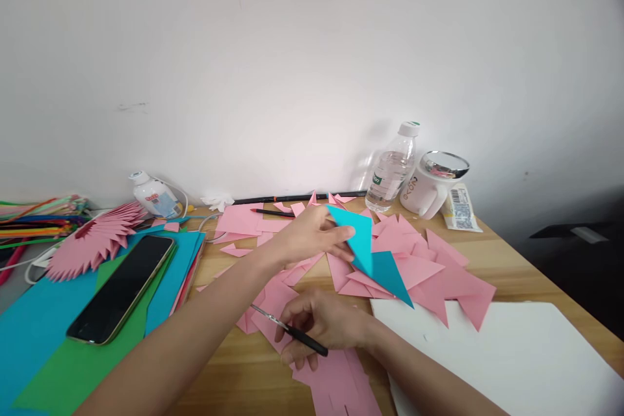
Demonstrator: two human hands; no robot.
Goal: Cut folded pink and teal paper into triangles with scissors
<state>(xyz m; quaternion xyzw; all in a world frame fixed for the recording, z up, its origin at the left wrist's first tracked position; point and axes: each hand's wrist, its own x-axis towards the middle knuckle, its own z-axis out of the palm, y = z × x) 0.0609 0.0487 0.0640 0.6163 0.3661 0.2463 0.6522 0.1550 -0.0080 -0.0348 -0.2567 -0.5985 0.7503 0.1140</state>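
Note:
My left hand [312, 234] is closed on a piece of blue paper [361, 237], thumb on its near face, above a heap of pink paper pieces. A pointed blue paper part [390, 273] shows just below it; whether the two are joined I cannot tell. Nearer to me, my right hand [322, 325] has its fingers curled round a craft knife [307, 340] with a black handle and a thin metal end pointing left. Pink paper pieces [433, 273], many cut to triangles, lie around and beneath both hands. Under my right hand is a pink sheet [341, 387].
At left a phone [121, 289] rests on green and blue sheets [43, 312], beside a pleated pink paper fan [95, 240] and a white bottle [155, 195]. A water bottle [392, 169], a lidded mug [431, 185] and a small packet [461, 208] stand back right. White board [492, 351] lies front right.

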